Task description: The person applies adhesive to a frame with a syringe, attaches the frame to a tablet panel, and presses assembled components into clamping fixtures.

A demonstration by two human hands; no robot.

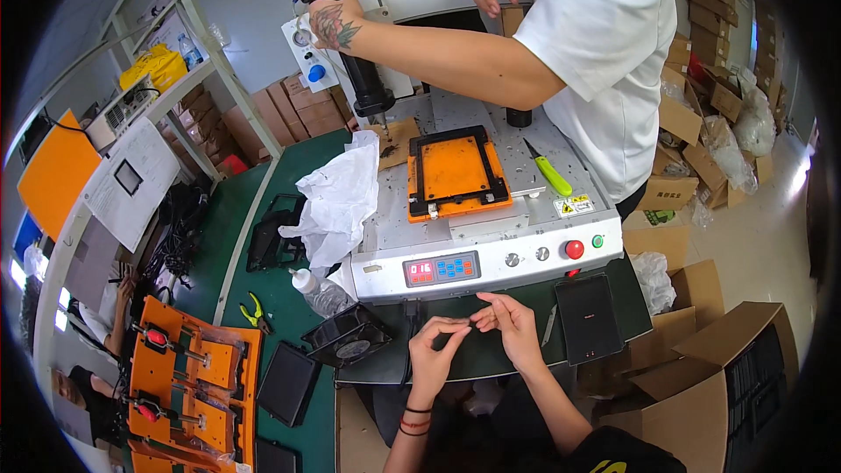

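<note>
Machinery (556, 245) fills the far side of the table (477, 359), an orange fixture (455, 173) on top. On the near side, the person's left hand (431, 349) has thumb and fingertips drawn close, and the right hand (515, 328) is bent just beside it; whether either pinches something small I cannot tell. A black grilled housing (350, 337) sits to their left, a flat black panel (590, 320) to their right. Beyond, a co-worker's arm (447, 51) reaches across.

Before the machine (512, 277), the housing (349, 333) lies left of the flat panel (590, 320).
</note>
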